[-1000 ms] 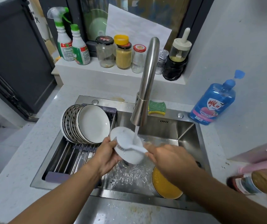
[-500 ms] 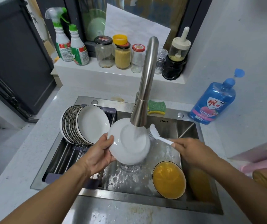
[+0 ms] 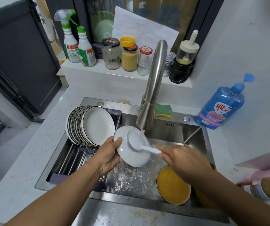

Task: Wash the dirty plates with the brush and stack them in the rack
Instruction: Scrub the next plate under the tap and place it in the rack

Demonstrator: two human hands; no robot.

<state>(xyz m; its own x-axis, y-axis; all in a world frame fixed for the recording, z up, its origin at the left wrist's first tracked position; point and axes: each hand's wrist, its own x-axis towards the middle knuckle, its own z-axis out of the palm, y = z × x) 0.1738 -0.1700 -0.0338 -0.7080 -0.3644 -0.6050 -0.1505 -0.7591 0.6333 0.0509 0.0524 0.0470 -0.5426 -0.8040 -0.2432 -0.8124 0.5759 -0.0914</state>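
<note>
Left hand [image 3: 108, 154] grips the white plate [image 3: 136, 160] by its left rim, thumb over the edge and fingers curled behind. I hold the plate tilted up on edge above the drain. Right hand [image 3: 180, 159], knuckles up and a little blurred, is closed round the white handle of the brush [image 3: 137, 141]. The bristle head is pressed to the plate's face, just under the water stream [image 3: 142, 132].

Nearest me, below both forearms, is the wet steel front rim of the sink [image 3: 131, 214], speckled with residue. Under my right wrist a dirty plate [image 3: 173, 185], coated orange, sits in the basin's near right corner. Water splashes on the basin floor beneath the held plate.

Left of my left hand the rack [image 3: 72, 159] of steel bars spans the sink's left part. Just beyond that hand's thumb, clean plates [image 3: 96, 124] stand on edge in the rack in a row, white-faced with dark rims. The held plate's upper edge is close to the nearest one; I cannot tell whether they touch.

Beyond the brush rises the steel faucet [image 3: 154, 84], its spout over the plate. A green and yellow sponge [image 3: 163, 110] lies behind its base. Further out, right of my right hand, a blue soap bottle [image 3: 220, 108] stands on the pale speckled counter [image 3: 25, 160]. At the far right edge are blurred pink and brown shapes I cannot identify.

Farthest off is a white ledge [image 3: 98, 74] with two cleaner bottles [image 3: 85, 48], a few jars [image 3: 129, 56] and a dark pot with a pale dispenser top [image 3: 184, 62]. A paper sheet [image 3: 140, 30] leans on the window behind it. A dark door [image 3: 16, 54] is far left.
</note>
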